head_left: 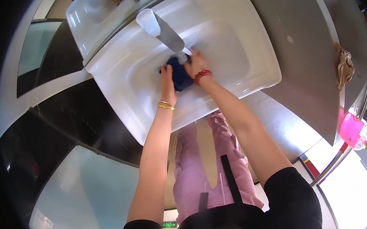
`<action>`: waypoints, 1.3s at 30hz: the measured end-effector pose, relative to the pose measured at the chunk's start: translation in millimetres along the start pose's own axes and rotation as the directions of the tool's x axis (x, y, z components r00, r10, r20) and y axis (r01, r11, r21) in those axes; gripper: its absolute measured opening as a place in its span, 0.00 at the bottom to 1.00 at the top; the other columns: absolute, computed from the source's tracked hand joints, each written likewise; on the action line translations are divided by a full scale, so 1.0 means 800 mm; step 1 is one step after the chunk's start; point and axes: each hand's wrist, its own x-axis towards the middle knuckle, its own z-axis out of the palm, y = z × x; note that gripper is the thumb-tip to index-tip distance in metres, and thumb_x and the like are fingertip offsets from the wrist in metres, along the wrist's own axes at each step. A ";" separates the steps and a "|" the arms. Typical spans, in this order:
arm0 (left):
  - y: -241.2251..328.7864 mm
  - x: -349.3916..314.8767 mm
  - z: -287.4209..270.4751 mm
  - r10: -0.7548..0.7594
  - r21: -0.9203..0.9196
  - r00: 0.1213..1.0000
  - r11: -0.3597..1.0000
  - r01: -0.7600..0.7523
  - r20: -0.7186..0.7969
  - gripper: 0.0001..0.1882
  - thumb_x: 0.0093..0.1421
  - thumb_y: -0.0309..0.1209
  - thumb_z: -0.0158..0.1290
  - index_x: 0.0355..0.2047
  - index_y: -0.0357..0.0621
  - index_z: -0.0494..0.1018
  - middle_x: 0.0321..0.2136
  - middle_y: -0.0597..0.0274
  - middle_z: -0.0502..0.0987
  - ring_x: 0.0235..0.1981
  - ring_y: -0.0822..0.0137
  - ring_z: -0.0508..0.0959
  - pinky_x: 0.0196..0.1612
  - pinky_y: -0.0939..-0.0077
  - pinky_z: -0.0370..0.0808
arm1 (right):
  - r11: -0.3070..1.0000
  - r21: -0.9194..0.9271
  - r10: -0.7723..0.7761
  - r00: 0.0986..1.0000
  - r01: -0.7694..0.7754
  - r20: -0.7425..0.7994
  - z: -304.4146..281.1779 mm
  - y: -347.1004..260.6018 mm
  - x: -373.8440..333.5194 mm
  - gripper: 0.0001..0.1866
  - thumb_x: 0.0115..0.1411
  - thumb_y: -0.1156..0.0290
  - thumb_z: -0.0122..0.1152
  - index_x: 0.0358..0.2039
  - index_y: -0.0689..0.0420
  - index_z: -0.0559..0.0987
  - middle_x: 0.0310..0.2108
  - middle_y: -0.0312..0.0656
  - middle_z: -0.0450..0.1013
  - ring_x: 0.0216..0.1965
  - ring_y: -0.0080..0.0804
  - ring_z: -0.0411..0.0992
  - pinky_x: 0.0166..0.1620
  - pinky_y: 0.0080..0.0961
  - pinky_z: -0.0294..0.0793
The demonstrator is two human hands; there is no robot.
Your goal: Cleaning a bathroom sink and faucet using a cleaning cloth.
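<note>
A dark blue cloth (181, 77) lies bunched in the white washbasin (254, 33), under the tap (169, 36). Water runs from the spout onto the cloth's far edge and makes some foam there. My left hand (168, 83) holds the cloth by its left side, with the fingers bent against it. On the upper right side, close to the stream, my right hand (198, 63) grips the cloth; its fingertips are partly blurred by motion and water. Gold bangles circle my left wrist, and a red beaded bracelet is on my right.
A grey counter (289, 43) adjoins the basin on the right, with crumpled brown paper (344, 66) at its far edge. Past it are a metal rail (330, 168) and a pink container (351, 129). Behind the tap, a mirror (89, 19) reflects the basin. Dark tiles (72, 109) cover the left side.
</note>
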 end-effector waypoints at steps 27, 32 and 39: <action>0.002 0.009 -0.016 -0.214 -0.528 0.926 0.771 0.356 0.312 0.32 0.61 0.60 0.34 0.55 0.54 0.63 0.53 0.63 0.68 0.53 0.61 0.70 0.55 0.61 0.66 | 0.661 0.738 -0.158 0.937 -0.133 0.311 -0.025 -0.054 -0.042 0.25 0.48 0.58 0.64 0.43 0.61 0.75 0.35 0.47 0.77 0.37 0.37 0.75 0.44 0.30 0.72; -0.005 -0.026 0.030 0.183 -0.714 0.820 0.615 0.336 0.543 0.15 0.65 0.44 0.40 0.41 0.48 0.67 0.38 0.66 0.71 0.39 0.70 0.73 0.50 0.75 0.66 | 0.866 0.429 -0.343 0.930 0.259 0.132 -0.068 -0.069 -0.077 0.23 0.48 0.46 0.60 0.31 0.55 0.77 0.26 0.51 0.74 0.30 0.47 0.74 0.35 0.35 0.73; 0.035 -0.071 0.118 0.222 0.098 0.968 0.967 -0.234 0.119 0.15 0.62 0.29 0.44 0.46 0.32 0.67 0.35 0.56 0.76 0.39 0.65 0.75 0.44 0.75 0.70 | 0.994 0.084 -0.060 0.985 0.075 -0.163 -0.138 0.041 -0.005 0.17 0.57 0.57 0.55 0.38 0.57 0.76 0.40 0.51 0.71 0.39 0.52 0.71 0.43 0.39 0.71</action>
